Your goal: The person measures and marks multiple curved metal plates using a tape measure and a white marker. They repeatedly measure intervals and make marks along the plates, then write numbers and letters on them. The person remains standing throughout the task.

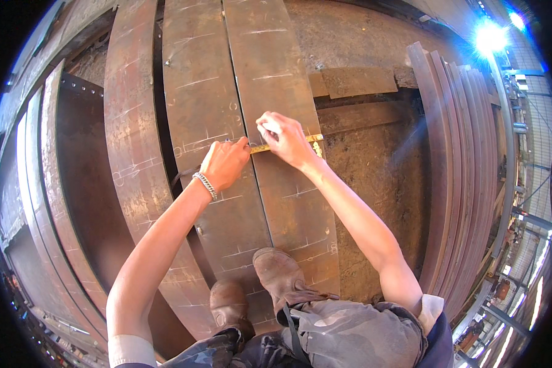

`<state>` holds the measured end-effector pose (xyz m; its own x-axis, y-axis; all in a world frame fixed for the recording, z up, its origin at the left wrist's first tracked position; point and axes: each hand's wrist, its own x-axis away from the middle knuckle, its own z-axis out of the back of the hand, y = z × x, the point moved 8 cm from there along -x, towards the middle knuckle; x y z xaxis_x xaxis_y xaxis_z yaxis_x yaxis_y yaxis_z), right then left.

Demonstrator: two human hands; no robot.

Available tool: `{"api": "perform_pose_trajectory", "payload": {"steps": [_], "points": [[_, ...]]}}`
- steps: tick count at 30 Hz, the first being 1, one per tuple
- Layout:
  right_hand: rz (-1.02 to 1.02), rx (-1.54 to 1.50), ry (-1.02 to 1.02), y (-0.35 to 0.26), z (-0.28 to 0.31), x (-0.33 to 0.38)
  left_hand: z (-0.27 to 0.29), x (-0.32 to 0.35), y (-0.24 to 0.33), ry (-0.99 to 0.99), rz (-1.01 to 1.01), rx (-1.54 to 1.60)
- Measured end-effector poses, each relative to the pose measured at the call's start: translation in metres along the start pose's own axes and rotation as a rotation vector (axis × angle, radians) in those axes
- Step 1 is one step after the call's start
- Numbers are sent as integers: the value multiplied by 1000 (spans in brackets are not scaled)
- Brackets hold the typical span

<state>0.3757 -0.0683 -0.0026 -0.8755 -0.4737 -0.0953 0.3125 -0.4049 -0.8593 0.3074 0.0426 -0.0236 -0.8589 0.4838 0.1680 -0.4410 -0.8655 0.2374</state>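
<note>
My left hand [225, 162], with a chain bracelet [205, 186] at the wrist, is closed on a yellow tape measure [260, 148]. The tape's blade lies across a steel plate [282, 178] and reaches its right edge. Just above the blade, my right hand [283, 138] is closed with the fingers curled together; what they pinch, if anything, is too small to make out. Chalk lines [196, 81] and small circles mark this plate and the steel plate [193, 116] to its left, with a narrow gap between the two.
My boots [276, 270] stand on the marked plates. Another chalked plate [129, 116] lies further left, past a dark gap. Stacked steel strips [460, 165] stand on edge at the right. A rusty surface [374, 184] lies lower between. Bright welding light [490, 38] glares at the upper right.
</note>
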Motion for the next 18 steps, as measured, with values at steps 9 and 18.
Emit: {"api": "perform_pose_trajectory", "payload": {"steps": [9, 18], "points": [[-212, -222, 158, 40, 48, -9, 6, -4, -6, 47, -18, 18], [-293, -268, 224, 65, 82, 3, 10, -10, -13, 96, -2, 8]]}}
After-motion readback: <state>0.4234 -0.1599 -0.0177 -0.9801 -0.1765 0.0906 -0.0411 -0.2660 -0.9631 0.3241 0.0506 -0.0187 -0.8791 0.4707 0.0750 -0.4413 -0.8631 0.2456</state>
